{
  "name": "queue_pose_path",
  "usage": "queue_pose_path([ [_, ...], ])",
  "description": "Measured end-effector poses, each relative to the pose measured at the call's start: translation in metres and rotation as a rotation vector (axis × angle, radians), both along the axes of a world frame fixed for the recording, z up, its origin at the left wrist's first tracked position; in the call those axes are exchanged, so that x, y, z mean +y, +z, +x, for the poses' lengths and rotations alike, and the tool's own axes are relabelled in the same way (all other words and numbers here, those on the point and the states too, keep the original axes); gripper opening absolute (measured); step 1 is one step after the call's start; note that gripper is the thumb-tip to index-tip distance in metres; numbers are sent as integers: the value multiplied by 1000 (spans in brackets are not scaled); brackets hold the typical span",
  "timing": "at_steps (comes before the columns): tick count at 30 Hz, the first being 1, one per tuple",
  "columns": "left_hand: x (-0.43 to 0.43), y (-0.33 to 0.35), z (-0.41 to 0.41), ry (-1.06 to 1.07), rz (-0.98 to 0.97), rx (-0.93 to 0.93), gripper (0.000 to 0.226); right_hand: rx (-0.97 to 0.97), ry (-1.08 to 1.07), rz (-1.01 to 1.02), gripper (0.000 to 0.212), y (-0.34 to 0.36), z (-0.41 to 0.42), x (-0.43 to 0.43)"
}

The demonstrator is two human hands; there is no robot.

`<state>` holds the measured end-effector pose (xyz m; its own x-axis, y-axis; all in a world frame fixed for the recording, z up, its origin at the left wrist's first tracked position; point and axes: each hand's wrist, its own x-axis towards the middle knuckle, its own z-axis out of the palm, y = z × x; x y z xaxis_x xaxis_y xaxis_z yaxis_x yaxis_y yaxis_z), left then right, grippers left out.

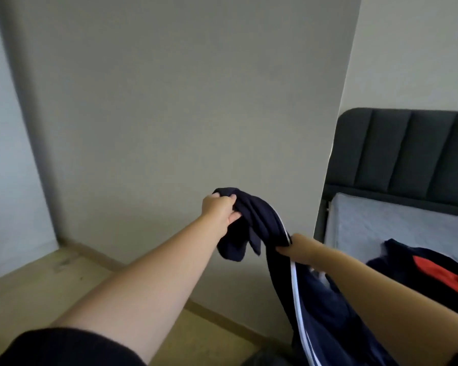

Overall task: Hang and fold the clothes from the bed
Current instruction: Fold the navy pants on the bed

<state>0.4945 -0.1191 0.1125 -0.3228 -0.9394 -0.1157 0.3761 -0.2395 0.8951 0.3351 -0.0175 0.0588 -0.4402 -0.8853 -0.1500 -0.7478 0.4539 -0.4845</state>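
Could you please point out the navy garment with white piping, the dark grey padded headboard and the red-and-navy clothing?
navy garment with white piping (254,215), head view: bunched upper fold.
dark grey padded headboard (421,151), head view: middle panel.
red-and-navy clothing (434,273), head view: red patch.

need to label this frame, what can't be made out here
Head view only.
navy garment: bunched in the left hand, lower part cut off by the bottom edge; its type is unclear.
right hand: fingers mostly hidden under that garment, so its grip is unclear.
pile of clothes on the bed: cut off by the right edge and partly behind the right forearm.
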Motion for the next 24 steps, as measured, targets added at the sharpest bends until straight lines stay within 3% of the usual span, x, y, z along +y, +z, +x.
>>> queue_pose_path([
  [3, 0, -5, 16, -164, -120, -180, 27, -289, -264, -324, 34, 24, 4, -17],
  [5, 4, -12, 25, -318, -230, -358, 36, -476, -312, -503, 28, 51, 14, -27],
  [9, 13, -24, 32, -599, -341, -575, 61, -773, -209, -767, 13, 109, 53, -50],
  [12, 15, -28, 33, -545, -426, -648, 48, -1028, -132, -871, 18, 140, 83, -64],
  [15, 1, -24, 46, -107, -490, -676, 25, -1150, -75, -863, 18, 147, 99, -70],
  [19, -19, -15, 73, -52, -363, -607, 24, -995, 53, -773, 15, 126, 103, -80],
  [22, -29, 4, 85, 69, -238, -426, 27, -805, 179, -488, 47, 102, 100, -79],
  [24, -35, 21, 93, 99, -176, -313, 27, -750, 310, -257, 56, 88, 101, -73],
])
